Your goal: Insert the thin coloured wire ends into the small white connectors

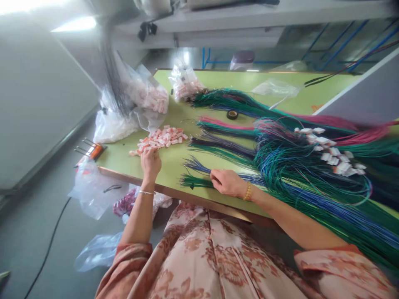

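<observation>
Left hand (pixel 151 162) at connector pile (pixel 162 138), right hand (pixel 227 182) on wires (pixel 195 181).

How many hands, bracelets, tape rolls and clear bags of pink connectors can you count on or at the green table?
Hands: 2, left and right
Bracelets: 2
Tape rolls: 1
Bags of connectors: 2
Total: 7

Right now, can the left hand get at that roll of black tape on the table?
Probably yes, with a stretch. The left hand sits at the near end of the pile of pink connectors. The tape roll lies further back on bare green table, with only that low pile and some wire ends near the path.
</observation>
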The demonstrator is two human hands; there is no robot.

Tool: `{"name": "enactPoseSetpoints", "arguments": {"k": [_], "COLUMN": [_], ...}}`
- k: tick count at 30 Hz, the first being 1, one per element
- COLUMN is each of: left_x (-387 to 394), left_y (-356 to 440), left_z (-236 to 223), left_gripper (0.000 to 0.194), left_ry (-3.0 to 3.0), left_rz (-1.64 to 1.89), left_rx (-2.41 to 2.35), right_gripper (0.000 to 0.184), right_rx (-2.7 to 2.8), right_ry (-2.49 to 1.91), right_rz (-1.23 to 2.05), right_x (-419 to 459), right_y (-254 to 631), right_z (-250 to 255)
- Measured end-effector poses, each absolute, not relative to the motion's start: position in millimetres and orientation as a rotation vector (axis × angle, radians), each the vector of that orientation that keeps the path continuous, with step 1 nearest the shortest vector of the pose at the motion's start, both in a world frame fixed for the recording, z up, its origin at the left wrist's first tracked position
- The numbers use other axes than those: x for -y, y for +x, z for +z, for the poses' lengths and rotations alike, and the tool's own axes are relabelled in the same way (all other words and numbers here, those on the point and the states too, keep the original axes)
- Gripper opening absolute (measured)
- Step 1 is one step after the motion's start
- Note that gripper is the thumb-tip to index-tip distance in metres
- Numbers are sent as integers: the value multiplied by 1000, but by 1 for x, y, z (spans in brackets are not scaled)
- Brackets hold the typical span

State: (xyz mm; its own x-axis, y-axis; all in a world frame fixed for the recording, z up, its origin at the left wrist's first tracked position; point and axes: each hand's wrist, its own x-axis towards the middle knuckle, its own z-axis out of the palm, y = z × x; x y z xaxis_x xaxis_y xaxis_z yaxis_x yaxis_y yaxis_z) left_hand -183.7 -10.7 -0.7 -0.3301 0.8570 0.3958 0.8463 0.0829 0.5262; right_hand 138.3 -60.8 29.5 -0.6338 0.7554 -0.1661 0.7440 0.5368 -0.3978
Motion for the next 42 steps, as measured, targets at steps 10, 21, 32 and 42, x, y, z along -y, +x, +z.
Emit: {"name": "enactPoseSetpoints", "arguments": {"k": [10, 21, 32, 42], "left_x": [-35, -10, 53, 99], "left_y": [-149, -173, -144, -107], "left_z": [3, -2, 8, 5], "left_gripper": [23, 21, 47, 39], "left_ry": [1954, 1577, 964, 939], "left_rz": [681, 1213, 1485, 1319], "left_rx": [-2281, -1778, -1311, -1172], "right_gripper": [10, 11, 12, 17], "right_rx": [2471, 2461, 2650, 2544], "right_ry": [-1212, -1149, -1282, -1351], "right_rz": [1010, 1101, 823, 600], "right_x": [53, 39, 41, 44], "right_y": [104, 97, 70, 73], "right_z": [29, 33, 35, 30]}}
